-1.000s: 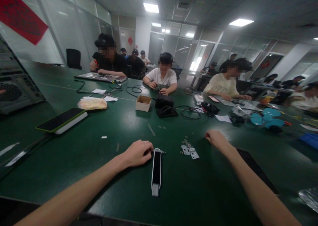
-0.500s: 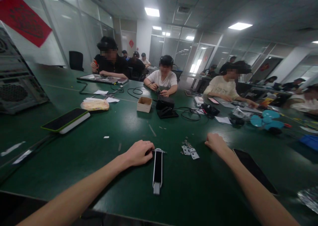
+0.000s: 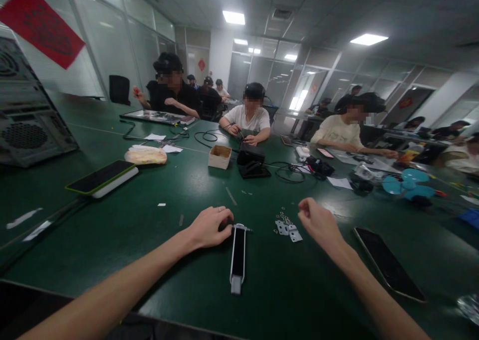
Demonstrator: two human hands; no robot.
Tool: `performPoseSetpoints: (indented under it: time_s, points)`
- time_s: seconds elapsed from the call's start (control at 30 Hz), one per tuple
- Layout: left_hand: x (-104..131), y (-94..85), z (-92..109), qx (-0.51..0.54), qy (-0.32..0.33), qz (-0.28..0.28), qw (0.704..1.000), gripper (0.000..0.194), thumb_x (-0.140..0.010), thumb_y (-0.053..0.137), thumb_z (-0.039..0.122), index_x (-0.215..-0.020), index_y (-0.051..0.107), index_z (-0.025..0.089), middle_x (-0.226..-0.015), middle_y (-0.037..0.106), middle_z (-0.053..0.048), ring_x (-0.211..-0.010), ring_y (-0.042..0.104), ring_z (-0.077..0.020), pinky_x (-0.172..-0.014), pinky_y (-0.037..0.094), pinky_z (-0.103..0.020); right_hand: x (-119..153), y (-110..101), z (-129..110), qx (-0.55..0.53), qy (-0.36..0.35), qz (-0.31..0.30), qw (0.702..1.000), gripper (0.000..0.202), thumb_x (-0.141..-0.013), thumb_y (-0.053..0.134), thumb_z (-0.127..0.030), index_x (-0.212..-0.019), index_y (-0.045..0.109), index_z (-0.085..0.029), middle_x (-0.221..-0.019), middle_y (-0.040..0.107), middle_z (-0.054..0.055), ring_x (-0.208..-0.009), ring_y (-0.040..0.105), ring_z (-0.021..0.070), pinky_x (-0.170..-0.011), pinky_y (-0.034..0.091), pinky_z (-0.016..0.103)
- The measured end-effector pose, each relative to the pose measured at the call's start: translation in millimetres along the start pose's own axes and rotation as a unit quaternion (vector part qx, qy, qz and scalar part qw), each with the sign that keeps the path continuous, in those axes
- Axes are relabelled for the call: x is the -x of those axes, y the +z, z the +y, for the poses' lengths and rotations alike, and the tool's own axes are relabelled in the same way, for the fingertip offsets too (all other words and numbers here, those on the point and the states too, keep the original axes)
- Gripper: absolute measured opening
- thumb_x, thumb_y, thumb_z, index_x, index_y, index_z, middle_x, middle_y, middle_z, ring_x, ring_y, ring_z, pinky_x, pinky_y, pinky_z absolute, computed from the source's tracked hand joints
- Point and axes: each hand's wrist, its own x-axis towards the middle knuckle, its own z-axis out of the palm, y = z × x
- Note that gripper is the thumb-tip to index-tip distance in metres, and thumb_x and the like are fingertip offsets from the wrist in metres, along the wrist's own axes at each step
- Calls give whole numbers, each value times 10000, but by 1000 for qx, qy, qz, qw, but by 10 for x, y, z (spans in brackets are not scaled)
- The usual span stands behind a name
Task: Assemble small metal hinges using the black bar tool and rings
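Left fingers [image 3: 225,214] beside strip [image 3: 238,255], gap before brackets [image 3: 296,234]

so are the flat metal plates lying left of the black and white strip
No, the metal plates lie right of the strip, between it and the right hand.

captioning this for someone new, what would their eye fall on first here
Probably the red poster at the upper left, a bold patch of colour. Nearer, the white-edged black strip draws the eye, lying on the green table with its far end beside the left grip. Bright blue blades also stand out at the right, farther off than the right grip and the small metal plates.
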Motion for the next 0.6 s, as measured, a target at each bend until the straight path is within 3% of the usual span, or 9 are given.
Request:
performPoseSetpoints:
  time_s: [0.07,0.13,0.23,0.33,0.43,0.6]
  points:
    - [13,-11,24,12,3,40,999,203,-850,507,295,-984,587,165,-848,601,-37,-738,566,-188,-693,442,-313,155,3,-321,-191,-72,-16,979,104,-847,470,-263,-906,526,-199,-808,623,30,-689,589,165,-610,431,269]
    - [32,-7,60,32,31,71,996,221,-864,515,317,-1013,573,164,-867,596,-42,-762,565,-186,-696,444,-304,281,56,-638,-349,-114,-62,928,117,-840,487,-326,-842,501,-210,-799,599,17,-669,560,156,-593,439,274]
    - [60,32,105,53,99,97,989,203,-885,528,322,-1012,564,167,-866,597,-45,-767,563,-172,-706,446,-284,379,199,-1008,-510,-128,-111,843,173,-795,556,-356,-791,458,-213,-783,560,0,-705,539,148,-620,439,273]
    - [69,79,108,76,121,148,979,173,-928,492,320,-928,567,164,-836,598,-47,-743,558,-156,-699,453,-265,403,305,-1205,-602,-106,-161,775,272,-748,625,-401,-753,425,-218,-743,520,-20,-663,508,132,-588,420,259]
    - [64,93,82,102,132,196,966,214,-962,453,322,-885,570,160,-816,598,-45,-721,553,-142,-683,462,-250,418,309,-1270,-637,-69,-183,746,302,-727,660,-410,-756,430,-217,-744,512,-29,-622,473,113,-580,404,251]
    - [73,88,55,113,132,210,962,240,-967,451,349,-947,589,154,-858,610,-55,-697,558,-127,-674,488,-241,432,277,-1290,-644,-46,-196,739,301,-719,675,-411,-757,453,-211,-730,510,-35,-608,461,106,-576,395,243]
